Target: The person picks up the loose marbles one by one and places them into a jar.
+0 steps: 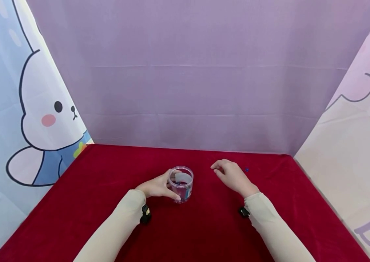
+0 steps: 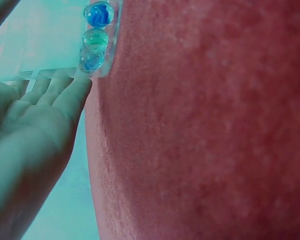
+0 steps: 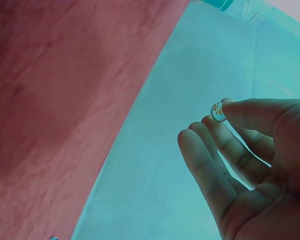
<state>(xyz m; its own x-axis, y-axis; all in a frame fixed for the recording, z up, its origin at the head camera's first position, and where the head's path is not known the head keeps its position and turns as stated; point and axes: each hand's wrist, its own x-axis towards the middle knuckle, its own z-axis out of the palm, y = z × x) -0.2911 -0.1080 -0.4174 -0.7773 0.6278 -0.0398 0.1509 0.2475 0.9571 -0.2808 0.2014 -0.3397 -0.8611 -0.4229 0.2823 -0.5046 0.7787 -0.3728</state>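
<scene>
My left hand grips a clear plastic jar from its left side, thumb toward the front and fingers round the back. The jar stands open-topped on the red cloth, with a pale label on its wall. Through its base in the left wrist view, several glass marbles show blue and green swirls. To the right of the jar, my right hand hovers above the cloth. In the right wrist view its thumb and a finger pinch a clear marble with an orange-yellow swirl; the other fingers are loosely bent.
A small blue marble lies on the red tablecloth beyond my right hand. A purple curtain hangs behind the table. Printed cloths flank both sides, the left one with a cartoon rabbit.
</scene>
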